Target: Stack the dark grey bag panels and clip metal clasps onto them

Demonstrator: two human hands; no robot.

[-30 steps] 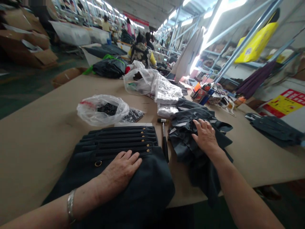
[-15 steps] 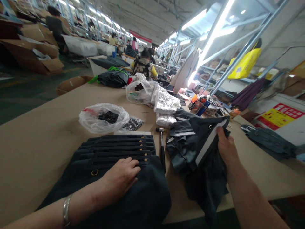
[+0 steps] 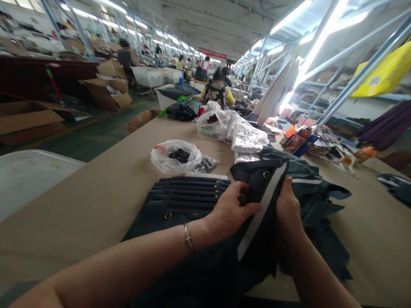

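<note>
Dark, pale-striped cloth (image 3: 256, 183) farther left

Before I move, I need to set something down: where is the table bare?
Widest: the table left of the plastic bag and dark stack. Smaller: between the cloth heap and right-edge folded cloth. Crowded: around the left hand and right hand, and by the silvery packs.
</note>
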